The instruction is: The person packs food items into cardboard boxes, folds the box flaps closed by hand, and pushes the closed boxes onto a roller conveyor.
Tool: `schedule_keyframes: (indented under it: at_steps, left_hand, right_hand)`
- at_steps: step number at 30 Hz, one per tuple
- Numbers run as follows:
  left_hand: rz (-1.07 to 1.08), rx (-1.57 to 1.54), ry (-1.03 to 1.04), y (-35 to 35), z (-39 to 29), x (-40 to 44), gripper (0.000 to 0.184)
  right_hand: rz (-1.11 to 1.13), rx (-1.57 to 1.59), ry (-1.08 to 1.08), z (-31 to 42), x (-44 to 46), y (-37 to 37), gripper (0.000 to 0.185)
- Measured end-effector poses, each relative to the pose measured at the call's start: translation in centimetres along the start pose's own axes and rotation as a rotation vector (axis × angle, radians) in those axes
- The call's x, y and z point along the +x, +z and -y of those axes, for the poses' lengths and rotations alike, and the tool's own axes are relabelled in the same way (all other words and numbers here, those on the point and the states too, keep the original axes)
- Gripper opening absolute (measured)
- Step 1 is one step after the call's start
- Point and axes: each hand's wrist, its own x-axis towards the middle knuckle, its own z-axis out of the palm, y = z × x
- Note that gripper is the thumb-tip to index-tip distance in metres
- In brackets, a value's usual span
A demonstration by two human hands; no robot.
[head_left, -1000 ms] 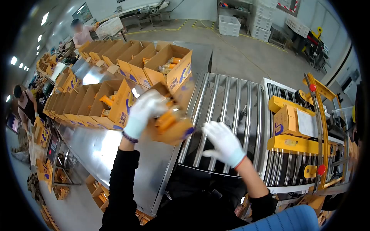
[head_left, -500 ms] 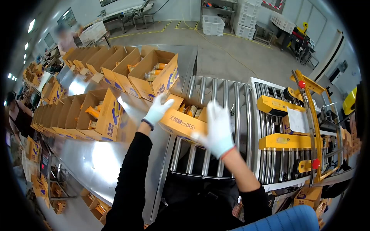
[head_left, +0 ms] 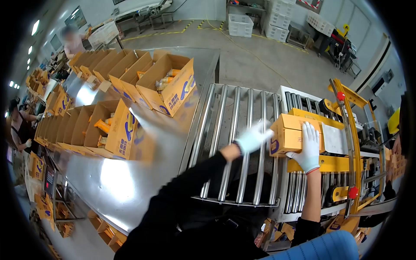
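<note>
A cardboard carton (head_left: 289, 132) with its top flaps folded down stands at the mouth of a machine, between two yellow guide bars. Flat against its near right side lies my right hand (head_left: 310, 149) in a white glove, fingers stretched out and thumb at the lower edge. My left hand (head_left: 255, 138), also gloved and blurred by motion, is just left of the carton over the roller conveyor (head_left: 221, 160). Its fingers look extended and hold nothing; whether they touch the carton I cannot tell.
On the metal table (head_left: 160, 169) stand two rows of open cartons (head_left: 167, 84) with orange-wrapped packs inside. The yellow-framed machine (head_left: 357, 160) with red knobs is at the right. A person (head_left: 21, 125) stands at the far left, another (head_left: 74, 43) behind the rows.
The carton has moved right from the table edge over the rollers to the machine, and its flaps are now down. Both hands have moved right with it.
</note>
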Motion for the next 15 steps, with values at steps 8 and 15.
schedule_keyframes:
  at_steps: [8,15]
  left_hand:
    - [-0.763,0.967,-0.241,-26.2,10.4,-6.6,0.023]
    - [-0.369,0.580,0.393,-22.7,3.8,-18.4,0.020]
  right_hand:
    - [0.001,0.040,-0.036,2.3,1.4,0.4,0.115]
    - [-0.014,0.353,-0.386,17.3,4.0,-1.0,0.100]
